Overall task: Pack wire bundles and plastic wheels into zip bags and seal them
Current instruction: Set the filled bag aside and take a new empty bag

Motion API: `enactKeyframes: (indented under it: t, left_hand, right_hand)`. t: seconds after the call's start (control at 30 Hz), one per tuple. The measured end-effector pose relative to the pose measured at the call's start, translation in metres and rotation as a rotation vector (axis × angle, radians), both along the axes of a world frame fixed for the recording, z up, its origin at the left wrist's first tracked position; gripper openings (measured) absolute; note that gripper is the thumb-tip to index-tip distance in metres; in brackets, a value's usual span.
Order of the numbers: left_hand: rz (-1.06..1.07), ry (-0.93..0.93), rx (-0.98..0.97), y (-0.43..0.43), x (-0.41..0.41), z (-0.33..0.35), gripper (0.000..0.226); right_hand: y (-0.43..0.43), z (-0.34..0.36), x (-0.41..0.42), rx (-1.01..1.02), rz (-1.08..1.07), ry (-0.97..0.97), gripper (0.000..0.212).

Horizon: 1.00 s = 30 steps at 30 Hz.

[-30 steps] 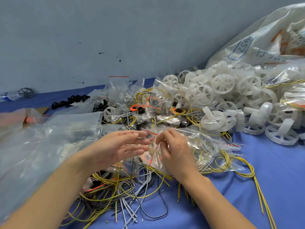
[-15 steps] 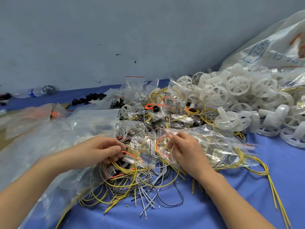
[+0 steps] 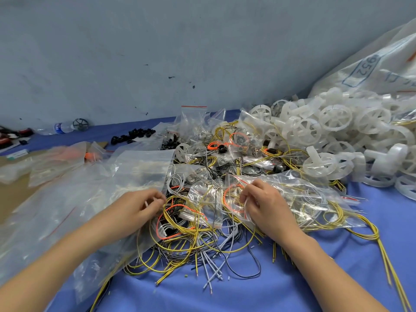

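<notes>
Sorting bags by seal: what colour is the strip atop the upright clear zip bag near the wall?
Red; the bag's top strip shows best in the head view.

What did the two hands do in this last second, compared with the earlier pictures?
The left hand drew away from the small zip bag and moved left, down onto the loose wires, where its fingers now curl and seem to pinch some. The right hand stayed where it was, still pinching that bag. The pile of plastic wheels lies as before.
</notes>
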<state>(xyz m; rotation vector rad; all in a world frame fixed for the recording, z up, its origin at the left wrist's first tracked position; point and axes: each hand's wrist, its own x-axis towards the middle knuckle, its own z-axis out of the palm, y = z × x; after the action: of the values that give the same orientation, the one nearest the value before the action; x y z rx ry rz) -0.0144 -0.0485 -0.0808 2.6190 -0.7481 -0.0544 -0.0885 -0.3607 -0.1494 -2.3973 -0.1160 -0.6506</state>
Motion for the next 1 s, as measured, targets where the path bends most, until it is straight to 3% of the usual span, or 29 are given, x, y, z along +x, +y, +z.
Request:
enactKeyframes:
  t: [0.13, 0.4, 0.57, 1.0]
  left_hand:
    - [-0.066, -0.142, 0.048, -0.024, 0.003, -0.001, 0.015]
    - [-0.007, -0.222, 0.221, -0.05, 0.011, 0.004, 0.02]
    - [-0.012, -0.123, 0.355, -0.06, 0.009, -0.001, 0.042]
    - [0.114, -0.14, 0.465, -0.079, 0.002, -0.004, 0.036]
  right_hand:
    - [0.0, 0.001, -0.001, 0.004, 0.002, 0.002, 0.022]
    - [-0.002, -0.002, 0.001, 0.009, 0.001, -0.002, 0.023]
    - [-0.003, -0.005, 0.003, 0.01, 0.009, -0.007, 0.023]
    - [-0.004, -0.008, 0.005, 0.005, -0.006, -0.021, 0.023]
